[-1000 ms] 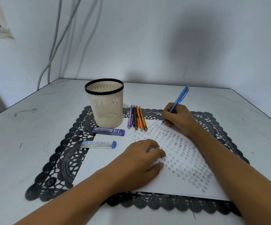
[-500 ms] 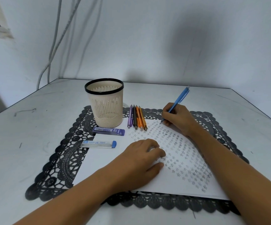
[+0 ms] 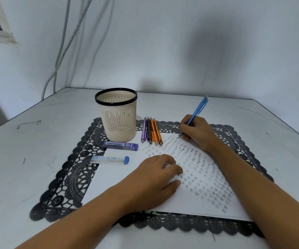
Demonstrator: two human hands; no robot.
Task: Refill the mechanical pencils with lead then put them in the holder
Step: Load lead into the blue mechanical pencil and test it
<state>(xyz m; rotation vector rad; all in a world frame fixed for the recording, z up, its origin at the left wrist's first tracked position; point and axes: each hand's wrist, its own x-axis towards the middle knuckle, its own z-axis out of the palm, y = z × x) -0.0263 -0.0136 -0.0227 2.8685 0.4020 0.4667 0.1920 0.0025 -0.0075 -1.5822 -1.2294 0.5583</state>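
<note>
My right hand [image 3: 198, 133] grips a blue mechanical pencil [image 3: 198, 110] in a writing hold, its tip on the far edge of a white sheet of paper [image 3: 120, 182] covered with small pencilled stars. My left hand [image 3: 156, 178] rests flat on the paper, fingers relaxed. Several other pencils lie side by side beyond the sheet: purple [image 3: 144, 130], black [image 3: 149, 131] and two orange [image 3: 153, 131]. A cream slotted holder [image 3: 117, 121] with a black rim stands left of them, with nothing showing inside. Two lead cases lie in front of it: a purple one [image 3: 121, 145] and a clear one with a blue cap [image 3: 110, 160].
A black lace placemat [image 3: 71, 178] lies under the paper on a scuffed white table [image 3: 19, 159]. The table sits in a corner between white walls, with grey cables [image 3: 62, 51] hanging at the back left. The table's left edge drops off at the far left.
The right hand and blue pencil have shifted slightly away along the top of the paper. The left hand and everything else have stayed put.
</note>
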